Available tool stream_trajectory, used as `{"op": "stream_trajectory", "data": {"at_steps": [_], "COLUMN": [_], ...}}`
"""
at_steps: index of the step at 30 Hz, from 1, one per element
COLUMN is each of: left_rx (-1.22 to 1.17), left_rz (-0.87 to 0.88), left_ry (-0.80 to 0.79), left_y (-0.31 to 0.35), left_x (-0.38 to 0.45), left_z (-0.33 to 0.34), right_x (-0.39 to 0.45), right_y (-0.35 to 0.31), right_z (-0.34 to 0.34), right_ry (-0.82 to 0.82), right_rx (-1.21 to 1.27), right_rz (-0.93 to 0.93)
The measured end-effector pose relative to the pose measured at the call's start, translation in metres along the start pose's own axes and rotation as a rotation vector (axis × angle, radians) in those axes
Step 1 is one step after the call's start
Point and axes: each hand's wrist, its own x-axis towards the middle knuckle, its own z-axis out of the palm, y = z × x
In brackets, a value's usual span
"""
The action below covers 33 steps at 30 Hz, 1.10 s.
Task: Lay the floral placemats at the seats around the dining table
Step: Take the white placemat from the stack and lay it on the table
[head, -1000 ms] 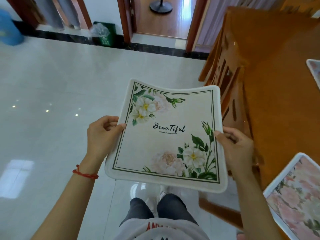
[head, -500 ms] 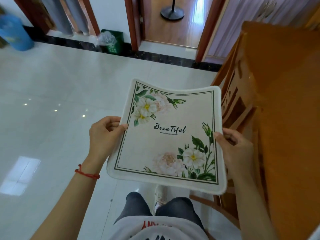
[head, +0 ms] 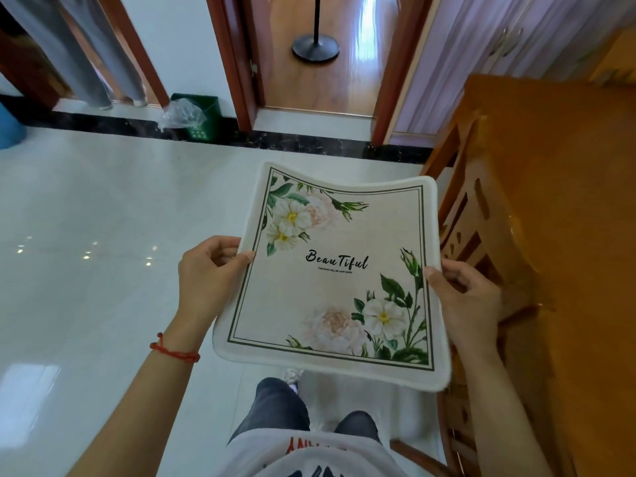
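Note:
A square cream placemat [head: 330,270] with white flowers, green leaves and the word "Beautiful" hangs in the air in front of me, sagging in the middle. My left hand [head: 210,273] pinches its left edge, thumb on top. Its right edge is pinched the same way by my right hand [head: 464,301]. The orange wooden dining table [head: 564,235] stands to the right of the mat, its top bare in view.
A wooden chair [head: 464,228] is tucked against the table's near side, right beside my right hand. White glossy floor stretches to the left. A green bin [head: 199,118] with a plastic bag and a doorway with a black lamp base [head: 315,46] lie ahead.
I have walked forward along the table. The other pink floral mats on the table have slipped out of view. Both hands keep the same hold on the mat.

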Motion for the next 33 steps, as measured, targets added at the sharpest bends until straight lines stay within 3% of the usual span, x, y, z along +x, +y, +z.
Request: {"op": "stream_trajectory", "data": {"at_steps": [14,33], "left_rx": [0.057,0.076], "left_rz": [0.124,0.239], "left_ry": [-0.147,-0.321], "left_y": [0.033,0.122], "left_x": [0.146,0.254], "left_z": [0.039,0.19], "right_x": [0.083,0.221], "right_y": [-0.04,-0.037], "right_z": [0.05,0.017], "right_ry": [0.147,0.325], "right_rx": [0.038,0.05], "right_rz": [0.031,0.039]}}
